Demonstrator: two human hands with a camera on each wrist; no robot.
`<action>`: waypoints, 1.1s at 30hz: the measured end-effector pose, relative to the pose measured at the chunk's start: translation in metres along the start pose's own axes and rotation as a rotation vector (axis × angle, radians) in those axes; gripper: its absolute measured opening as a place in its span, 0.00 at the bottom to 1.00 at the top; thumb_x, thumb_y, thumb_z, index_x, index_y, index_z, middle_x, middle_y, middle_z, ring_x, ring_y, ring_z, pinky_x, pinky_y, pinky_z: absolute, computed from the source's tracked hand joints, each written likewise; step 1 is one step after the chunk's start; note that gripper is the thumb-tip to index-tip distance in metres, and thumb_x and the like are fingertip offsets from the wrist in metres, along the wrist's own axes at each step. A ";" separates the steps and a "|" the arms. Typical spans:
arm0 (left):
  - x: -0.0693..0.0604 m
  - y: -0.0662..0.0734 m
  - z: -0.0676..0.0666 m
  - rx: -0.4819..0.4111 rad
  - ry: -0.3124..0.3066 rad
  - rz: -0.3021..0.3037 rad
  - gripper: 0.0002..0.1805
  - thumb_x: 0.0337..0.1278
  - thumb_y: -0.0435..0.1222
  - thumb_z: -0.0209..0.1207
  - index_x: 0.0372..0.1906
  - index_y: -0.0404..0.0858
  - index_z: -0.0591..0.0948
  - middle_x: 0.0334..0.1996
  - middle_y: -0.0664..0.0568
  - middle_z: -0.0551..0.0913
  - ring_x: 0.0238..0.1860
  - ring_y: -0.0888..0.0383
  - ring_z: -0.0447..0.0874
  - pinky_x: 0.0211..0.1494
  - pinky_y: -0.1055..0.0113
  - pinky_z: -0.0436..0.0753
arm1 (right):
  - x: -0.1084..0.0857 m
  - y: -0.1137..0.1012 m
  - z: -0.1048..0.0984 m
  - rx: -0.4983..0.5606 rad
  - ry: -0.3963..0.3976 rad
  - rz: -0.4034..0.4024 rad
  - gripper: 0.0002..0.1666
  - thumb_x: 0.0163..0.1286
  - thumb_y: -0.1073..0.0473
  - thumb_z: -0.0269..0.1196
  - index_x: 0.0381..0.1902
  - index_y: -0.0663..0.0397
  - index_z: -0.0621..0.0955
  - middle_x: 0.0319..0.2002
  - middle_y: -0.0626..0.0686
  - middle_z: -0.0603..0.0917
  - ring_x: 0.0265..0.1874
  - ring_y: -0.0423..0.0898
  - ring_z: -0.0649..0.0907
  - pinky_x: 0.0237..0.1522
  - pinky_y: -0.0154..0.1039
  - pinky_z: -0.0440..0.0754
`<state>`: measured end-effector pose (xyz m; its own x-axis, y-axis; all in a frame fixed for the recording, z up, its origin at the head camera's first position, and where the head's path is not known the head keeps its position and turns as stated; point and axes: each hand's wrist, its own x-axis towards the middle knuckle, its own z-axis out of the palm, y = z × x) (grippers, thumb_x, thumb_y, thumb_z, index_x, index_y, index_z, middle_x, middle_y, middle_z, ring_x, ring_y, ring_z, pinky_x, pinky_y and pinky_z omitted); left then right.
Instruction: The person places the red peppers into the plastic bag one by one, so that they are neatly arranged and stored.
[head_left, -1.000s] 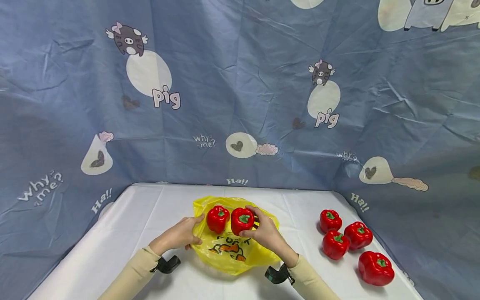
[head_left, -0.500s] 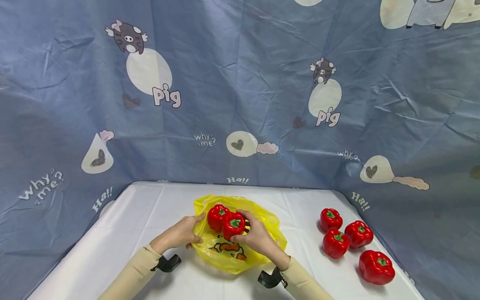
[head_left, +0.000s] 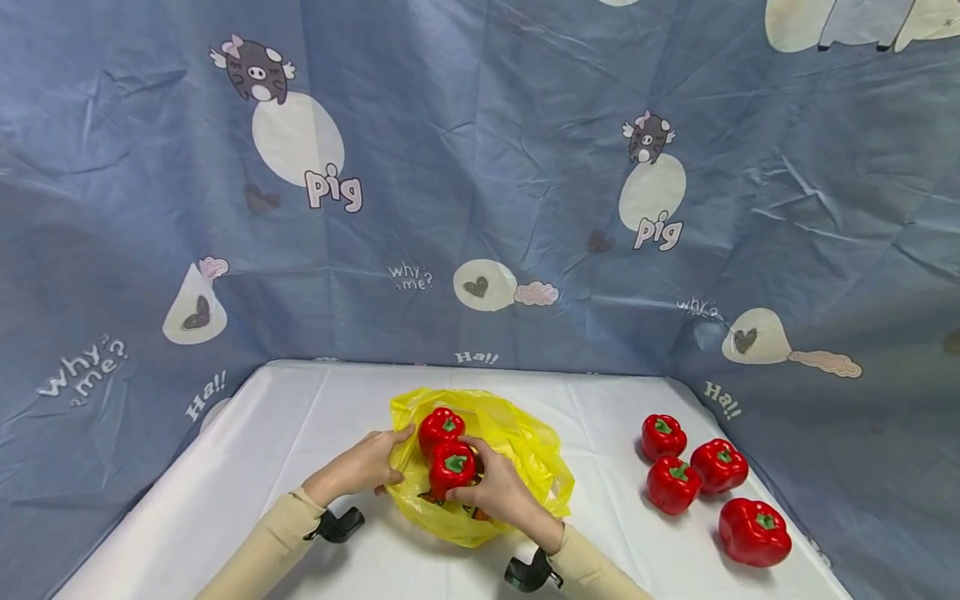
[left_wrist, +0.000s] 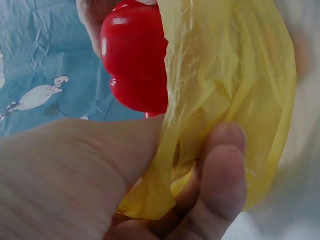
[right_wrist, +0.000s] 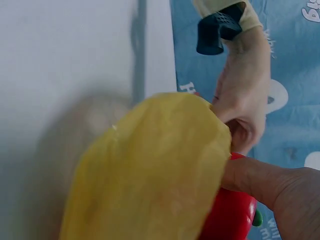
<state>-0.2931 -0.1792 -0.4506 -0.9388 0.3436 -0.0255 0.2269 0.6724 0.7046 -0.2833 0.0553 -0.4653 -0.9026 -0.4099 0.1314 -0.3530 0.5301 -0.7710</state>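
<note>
Since thin plastic flops, I guess, the left hand (head_left: 363, 467) pinches the yellow bag (head_left: 542, 442) by its rim midway across the surface (head_left: 330, 417), the right hand (head_left: 501, 490) gripping a red pepper (head_left: 450, 471) at its mouth, four loose peppers (head_left: 672, 487) by the right edge.

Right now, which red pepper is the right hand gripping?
The nearer pepper of the two at the yellow bag in the head view; the right hand grips no other.

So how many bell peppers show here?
6: one pepper in the right hand; another pepper behind it, at the yellow plastic bag; on the table's right: rear pepper, middle-left pepper, middle-right pepper, front pepper. The bag may hide more.
</note>
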 end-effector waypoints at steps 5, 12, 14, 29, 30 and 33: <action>0.000 0.000 0.001 0.007 -0.008 0.014 0.44 0.47 0.24 0.65 0.72 0.28 0.60 0.36 0.38 0.84 0.10 0.58 0.74 0.15 0.65 0.77 | -0.001 0.001 0.008 0.018 -0.025 0.016 0.43 0.50 0.56 0.76 0.64 0.49 0.71 0.51 0.56 0.83 0.45 0.47 0.84 0.44 0.40 0.86; 0.002 -0.001 0.001 0.006 -0.019 0.014 0.46 0.46 0.25 0.66 0.72 0.28 0.59 0.31 0.41 0.83 0.10 0.57 0.75 0.16 0.64 0.78 | -0.001 0.004 0.019 -0.027 -0.012 -0.038 0.43 0.50 0.55 0.76 0.63 0.51 0.71 0.53 0.55 0.82 0.46 0.46 0.84 0.48 0.39 0.85; 0.002 -0.001 0.001 0.008 -0.019 0.010 0.46 0.45 0.24 0.66 0.72 0.27 0.59 0.39 0.35 0.83 0.10 0.57 0.75 0.17 0.64 0.79 | 0.000 0.005 0.021 -0.039 -0.010 -0.042 0.43 0.50 0.55 0.76 0.63 0.52 0.71 0.54 0.55 0.81 0.47 0.47 0.84 0.48 0.40 0.85; -0.001 0.000 0.001 0.003 -0.024 -0.008 0.48 0.39 0.22 0.67 0.72 0.28 0.60 0.38 0.39 0.82 0.10 0.56 0.75 0.19 0.59 0.81 | 0.003 0.008 0.032 0.050 -0.016 -0.031 0.43 0.51 0.57 0.76 0.61 0.57 0.68 0.55 0.59 0.80 0.49 0.50 0.84 0.46 0.36 0.85; -0.001 0.000 0.000 0.003 -0.026 -0.005 0.48 0.38 0.22 0.67 0.72 0.28 0.60 0.33 0.42 0.82 0.10 0.56 0.75 0.19 0.57 0.81 | 0.003 0.008 0.033 0.035 -0.009 -0.027 0.43 0.51 0.57 0.76 0.61 0.59 0.68 0.55 0.59 0.80 0.50 0.50 0.84 0.48 0.37 0.85; -0.002 0.001 -0.002 0.002 -0.035 0.005 0.49 0.39 0.22 0.66 0.72 0.28 0.59 0.32 0.43 0.82 0.11 0.56 0.76 0.21 0.53 0.83 | 0.004 0.006 0.034 0.010 0.003 0.010 0.42 0.50 0.55 0.76 0.59 0.61 0.70 0.55 0.60 0.80 0.50 0.50 0.83 0.50 0.40 0.84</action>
<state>-0.2913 -0.1805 -0.4489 -0.9278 0.3701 -0.0468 0.2324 0.6716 0.7035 -0.2804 0.0318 -0.4910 -0.9069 -0.4022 0.1258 -0.3416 0.5268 -0.7783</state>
